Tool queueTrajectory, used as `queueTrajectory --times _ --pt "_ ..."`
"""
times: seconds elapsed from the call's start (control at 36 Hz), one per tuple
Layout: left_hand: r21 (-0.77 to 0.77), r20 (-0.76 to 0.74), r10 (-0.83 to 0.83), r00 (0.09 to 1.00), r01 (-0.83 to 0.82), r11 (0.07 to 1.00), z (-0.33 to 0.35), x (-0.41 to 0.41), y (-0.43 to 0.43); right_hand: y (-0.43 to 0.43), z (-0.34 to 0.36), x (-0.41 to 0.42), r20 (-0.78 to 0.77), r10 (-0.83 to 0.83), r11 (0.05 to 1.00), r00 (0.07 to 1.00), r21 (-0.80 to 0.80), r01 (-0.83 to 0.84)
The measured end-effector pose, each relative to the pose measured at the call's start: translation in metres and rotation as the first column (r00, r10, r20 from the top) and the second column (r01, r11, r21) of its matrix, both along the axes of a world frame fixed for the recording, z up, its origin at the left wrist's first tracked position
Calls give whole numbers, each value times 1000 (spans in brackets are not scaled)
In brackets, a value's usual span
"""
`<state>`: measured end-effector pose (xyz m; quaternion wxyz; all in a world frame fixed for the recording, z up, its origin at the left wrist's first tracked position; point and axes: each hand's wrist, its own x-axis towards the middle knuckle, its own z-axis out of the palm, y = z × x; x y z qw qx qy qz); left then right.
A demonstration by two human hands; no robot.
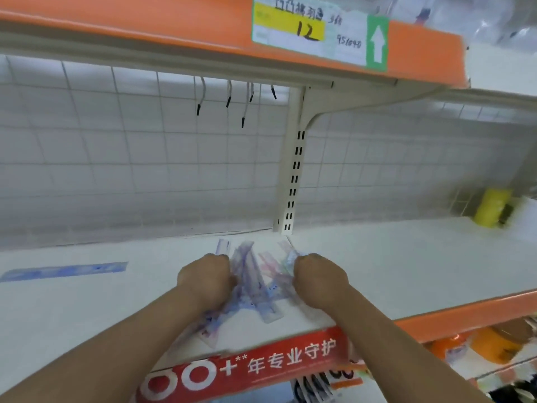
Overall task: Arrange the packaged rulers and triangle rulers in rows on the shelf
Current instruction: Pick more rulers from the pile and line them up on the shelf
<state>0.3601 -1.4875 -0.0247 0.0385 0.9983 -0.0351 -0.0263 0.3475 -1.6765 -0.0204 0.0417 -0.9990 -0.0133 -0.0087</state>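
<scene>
Mid-sort at the white shelf [377, 257]: bunching a loose heap of packaged rulers [255, 282] near the front edge, just behind the red banner strip [247, 365]. Clamps the heap from both sides, left hand [205, 274] on its left flank and right hand [319, 276] on its right, knuckles up, forearms reaching in from below and converging. Curls the fingers [225, 264] of each hand down and inward around packet edges, with the tips hidden behind the knuckles; cannot tell how many packets sit in each grip. Blurs the clear wrappers with motion, making straight and triangular kinds hard to tell apart. Off to the left, well apart: one blue ruler packet [64, 270] lying flat and alone on the shelf.

Judged as the gathering-and-squaring step, with no row yet formed. Calls next for fanning out the heap, separating packets by kind and laying them side by side, edges parallel, perhaps lined up with the lone blue one. Needs a light grip to avoid creasing slippery film.

Beyond: bare hooks [229, 97] on the grid back panel [116, 158], a yellow object [491, 207] far right.
</scene>
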Motion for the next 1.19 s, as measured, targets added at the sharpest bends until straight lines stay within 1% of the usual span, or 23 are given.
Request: queueTrajectory --times 0.06,0.17,0.25,0.33,0.42,0.58,0.67,0.86,0.97,1.11,1.19 --pt "20 -37 51 998 -51 999 -1 -1 -6 -4 -3 5 -12 27 1000 1000 6 -27" --pt "88 -87 110 990 -103 991 -7 -7 -16 -11 -1 8 -123 133 991 983 -14 -136" --pt "64 -87 164 983 -159 985 -10 -13 -21 -17 0 10 -183 215 973 959 -39 -226" --pt "46 -59 206 977 -204 978 -10 -17 -26 -20 0 13 -199 240 966 950 -46 -253" --pt "52 -48 245 968 -242 969 -11 -20 -29 -24 -2 15 -183 264 962 947 -27 -273" --pt "43 -62 308 949 -305 951 -14 -20 -32 -28 -7 19 -168 277 961 946 33 -275" --pt "12 -56 343 938 -343 939 -13 -18 -35 -29 -7 20 -173 282 959 944 63 -275" --pt "-61 -29 402 915 -403 913 -9 -14 -38 -32 -4 23 -124 279 958 952 98 -268" --pt "-85 -37 402 915 -404 911 -10 -10 -39 -33 -6 25 -173 273 961 946 97 -260" --pt "-54 -49 378 925 -380 923 -16 -4 -37 -33 -6 30 -224 242 970 944 67 -233" --pt "-61 -43 365 930 -367 928 -15 -4 -35 -33 -6 31 -213 242 970 947 58 -235"
